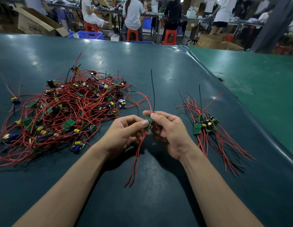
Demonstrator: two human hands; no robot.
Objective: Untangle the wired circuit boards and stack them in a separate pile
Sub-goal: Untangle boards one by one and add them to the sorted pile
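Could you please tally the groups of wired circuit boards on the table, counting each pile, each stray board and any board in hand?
Big tangled pile, on the left: 1
Small sorted pile, on the right: 1
Stray board lying apart at far left: 1
Held board, gripped between left hand and right hand: 1
Total: 4 groups. Boards inside the piles overlap too much to count.

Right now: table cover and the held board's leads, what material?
Table cover: looks like dark green rubber or vinyl mat, semi-gloss; it reflects the lamps. Leads on the board held by both hands: likely plastic-insulated wire, red and black, bending freely.
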